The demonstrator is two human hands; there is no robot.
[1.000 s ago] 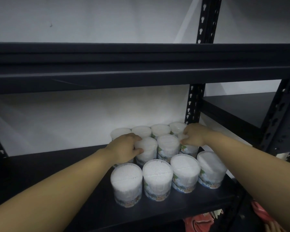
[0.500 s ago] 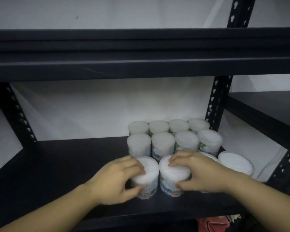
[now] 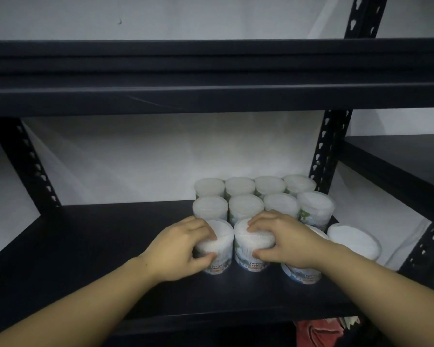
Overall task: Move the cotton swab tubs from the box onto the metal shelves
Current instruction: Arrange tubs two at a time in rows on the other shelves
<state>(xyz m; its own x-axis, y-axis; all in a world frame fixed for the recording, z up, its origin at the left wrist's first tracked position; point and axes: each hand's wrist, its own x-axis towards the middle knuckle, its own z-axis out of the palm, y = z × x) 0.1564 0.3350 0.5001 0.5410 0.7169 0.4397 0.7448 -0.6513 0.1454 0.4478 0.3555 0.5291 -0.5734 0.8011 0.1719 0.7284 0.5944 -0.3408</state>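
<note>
Shelf board (image 3: 90,249), dark metal, bare along its 9 o'clock half; slotted upright (image 3: 33,169) at the rear corner on that side.

Left hand (image 3: 178,249): fingers curled over the lid edge, thumb low on the wall, gripping the front-row tub (image 3: 219,242) at the block's 9 o'clock end. Label reads "COTTON BUDS". Hold looks meant to square the tub against its neighbours.

Right hand (image 3: 286,237): fingers bent across the lid, thumb pressed to the side, gripping the second front tub (image 3: 251,246), just beside the first and touching or nearly so.

Stock: twelve tubs, all on this shelf, in three rows of four, packed tight at 3 o'clock toward the right upright (image 3: 328,146), probably to leave the 9 o'clock run free for more. Third front tub (image 3: 303,274) partly hidden under the right wrist; fourth (image 3: 351,240) sits nearest the shelf end.

Box: not in view. Red item (image 3: 318,330) below the shelf, unidentified.
</note>
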